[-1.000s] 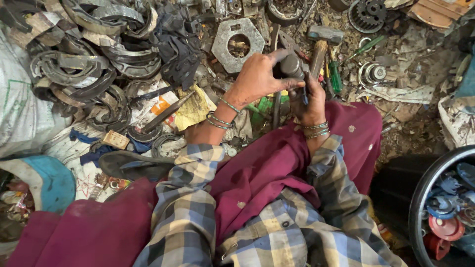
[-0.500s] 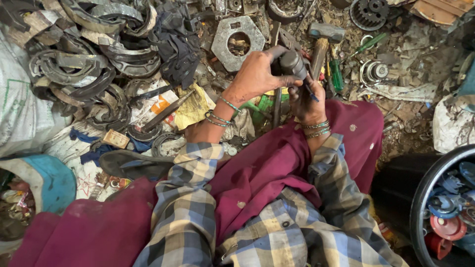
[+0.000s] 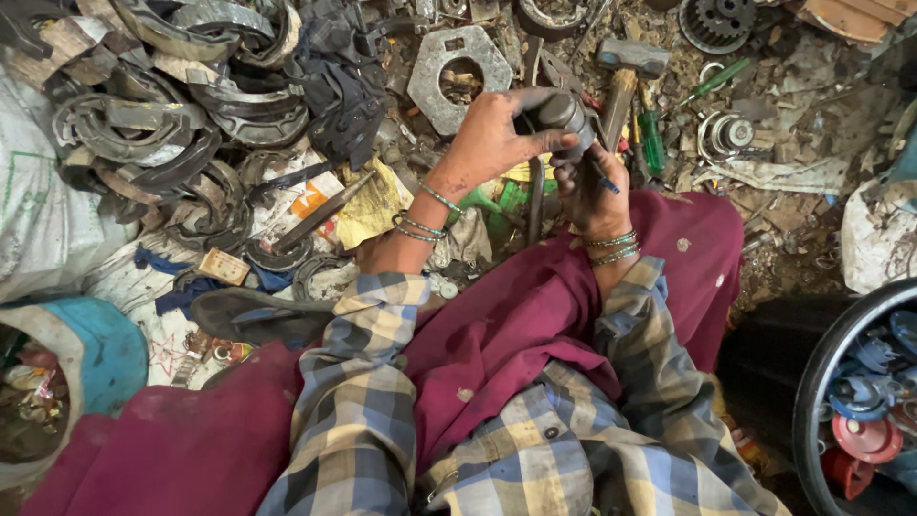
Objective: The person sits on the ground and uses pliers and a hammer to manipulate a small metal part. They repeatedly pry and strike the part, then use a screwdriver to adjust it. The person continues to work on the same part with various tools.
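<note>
Both hands closed: left hand (image 3: 497, 134) and right hand (image 3: 594, 191) grip dark metal part (image 3: 562, 113), mostly hidden.

A dark, greasy cylindrical metal part (image 3: 564, 115) held above the lap.

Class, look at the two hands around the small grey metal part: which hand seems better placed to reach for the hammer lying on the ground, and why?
Probably the right hand. It sits just below the hammer, whose wooden handle points toward it, and it only supports the grey metal part from beneath. The left hand wraps over the part, so letting go might drop it.
</note>
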Demonstrator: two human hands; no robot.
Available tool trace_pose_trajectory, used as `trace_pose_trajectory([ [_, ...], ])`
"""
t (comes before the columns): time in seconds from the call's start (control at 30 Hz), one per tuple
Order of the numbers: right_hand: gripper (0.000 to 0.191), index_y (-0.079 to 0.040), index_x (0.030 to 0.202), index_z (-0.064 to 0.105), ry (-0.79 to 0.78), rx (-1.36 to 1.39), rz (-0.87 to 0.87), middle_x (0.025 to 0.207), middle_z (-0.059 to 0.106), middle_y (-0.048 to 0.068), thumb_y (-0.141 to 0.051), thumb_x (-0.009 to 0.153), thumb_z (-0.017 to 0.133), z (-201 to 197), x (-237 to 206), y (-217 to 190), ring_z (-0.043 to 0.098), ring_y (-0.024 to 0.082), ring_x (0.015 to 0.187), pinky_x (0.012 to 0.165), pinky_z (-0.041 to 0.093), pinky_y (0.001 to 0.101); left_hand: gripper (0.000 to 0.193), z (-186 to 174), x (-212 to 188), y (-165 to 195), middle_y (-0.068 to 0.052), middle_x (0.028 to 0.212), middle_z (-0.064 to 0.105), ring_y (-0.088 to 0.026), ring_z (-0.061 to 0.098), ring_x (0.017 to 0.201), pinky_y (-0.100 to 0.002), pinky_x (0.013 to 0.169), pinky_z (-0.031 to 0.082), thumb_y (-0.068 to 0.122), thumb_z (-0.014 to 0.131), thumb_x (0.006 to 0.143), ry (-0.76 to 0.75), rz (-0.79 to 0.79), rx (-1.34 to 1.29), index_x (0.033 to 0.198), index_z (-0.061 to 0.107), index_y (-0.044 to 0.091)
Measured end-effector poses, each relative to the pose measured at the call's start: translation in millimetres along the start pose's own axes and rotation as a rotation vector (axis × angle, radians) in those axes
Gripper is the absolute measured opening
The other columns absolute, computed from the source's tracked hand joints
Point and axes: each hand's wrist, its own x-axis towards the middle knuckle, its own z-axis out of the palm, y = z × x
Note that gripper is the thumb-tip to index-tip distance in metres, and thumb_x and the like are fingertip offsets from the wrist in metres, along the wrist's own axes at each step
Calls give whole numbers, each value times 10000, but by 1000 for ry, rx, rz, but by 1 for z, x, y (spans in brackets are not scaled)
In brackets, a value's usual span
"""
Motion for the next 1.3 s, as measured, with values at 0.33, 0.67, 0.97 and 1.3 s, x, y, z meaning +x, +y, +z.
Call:
trace_pose_trajectory([
  [0.33, 203, -116, 1095, 649, -78, 116, 3, 990, 720, 40, -269, 964, 675, 4, -2, 5, 686, 201, 848, 723, 546, 268, 916, 32, 4, -16, -183, 1347, 677, -315, 682, 1222, -415, 1069, 533, 515, 898, 787, -36, 18, 76, 1492, 483, 104],
  [0.67, 374, -20, 1107, 696, -219, -250, 211, 906, 745, 109, -378, 1002, 692, 19, -5, 11, 718, 231, 763, 658, 579, 311, 877, 35, 3, 10, -135, 1073, 774, -274, 801, 897, -367, 868, 642, 565, 908, 715, 145, -266, 215, 1392, 524, 160],
  [0.97, 268, -20, 1195, 662, -129, -469, 117, 1023, 734, 100, -248, 1069, 603, 13, 2, 25, 730, 229, 806, 710, 612, 344, 748, 20, 1, 22, -153, 947, 770, -324, 772, 828, -411, 758, 616, 467, 961, 694, 203, -140, 291, 1233, 573, 125],
  [1.3, 259, 18, 1288, 648, -178, -779, 22, 1138, 725, 66, -82, 1049, 627, 22, -7, 20, 701, 144, 978, 888, 578, 307, 631, 9, 0, 19, -151, 1086, 745, -341, 694, 1025, -422, 924, 555, 273, 953, 686, 171, -24, 419, 1215, 667, 83],
])
